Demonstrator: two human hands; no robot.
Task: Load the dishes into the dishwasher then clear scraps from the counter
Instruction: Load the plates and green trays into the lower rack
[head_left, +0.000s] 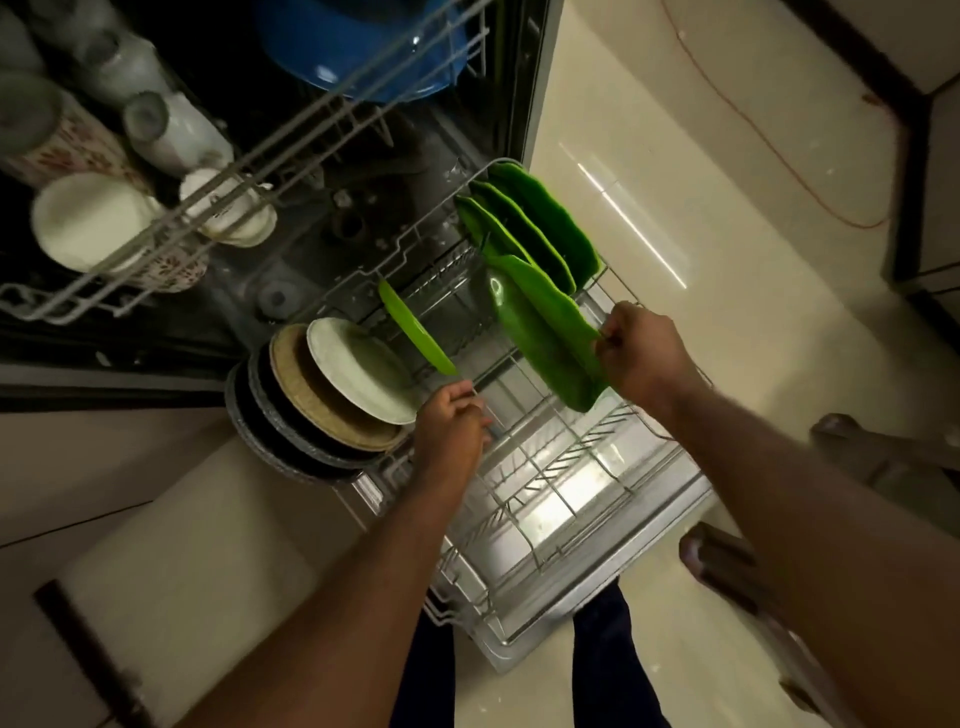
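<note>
Centre left: stacked plates (332, 395) stand in the lower rack (483, 608). Left hand (452, 423) has its fingers curled at the bottom edge of the small green plate (415, 332); cannot tell if the grip is on the plate or a rack wire. Centre right: right hand (641, 358), grip pinching the rim of the big green plate (540, 343), which is tilted and just beside the other green plates (540, 234). Risks: the tilted plate misses its slot and knocks its neighbours; the thin pinch slips; the small plate tips if let go unseated.

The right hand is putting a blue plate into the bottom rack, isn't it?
Not quite. The plate is green, not blue. The head view shows the right hand gripping the green plate as it goes into the bottom rack.
</note>
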